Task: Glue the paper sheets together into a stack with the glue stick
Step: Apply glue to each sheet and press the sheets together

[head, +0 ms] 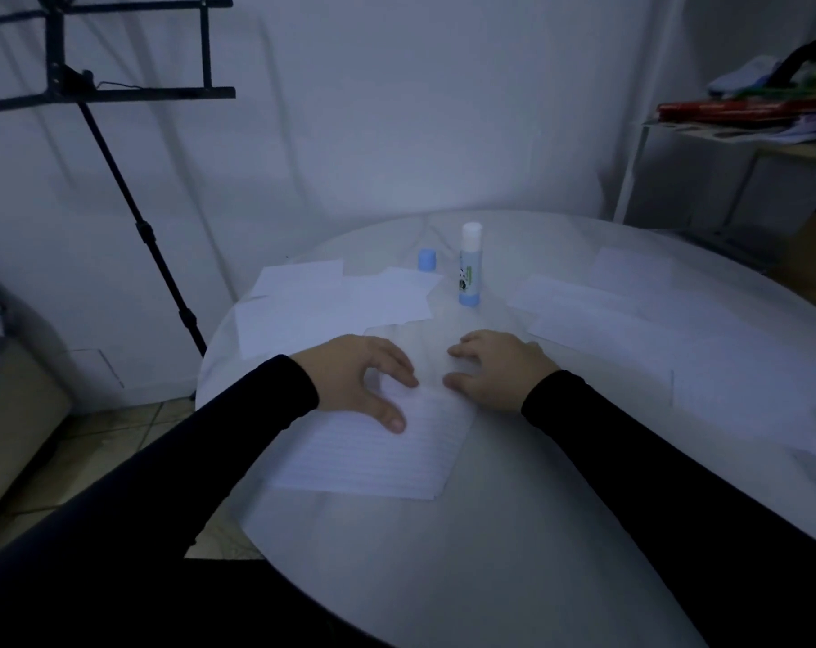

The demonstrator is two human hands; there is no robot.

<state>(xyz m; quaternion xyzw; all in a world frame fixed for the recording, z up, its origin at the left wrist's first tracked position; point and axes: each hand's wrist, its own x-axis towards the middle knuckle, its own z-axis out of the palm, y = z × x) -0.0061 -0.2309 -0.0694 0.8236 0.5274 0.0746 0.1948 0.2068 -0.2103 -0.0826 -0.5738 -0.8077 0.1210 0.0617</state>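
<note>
Left hand (364,376) and right hand (494,369) press spread fingers (396,420) flat on the lined sheet (373,456); the uncapped glue stick (470,264) stands beyond them

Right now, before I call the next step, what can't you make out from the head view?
- Sheet count in the lined paper under both hands: edges look like one; dim light hides layers.
- Glue on it: none discernible, too dim.
- Its far edge: covered by the left hand and right hand.
- Glue stick label: too small.
- Loose sheets at right: washed out, so the count is unclear.
</note>
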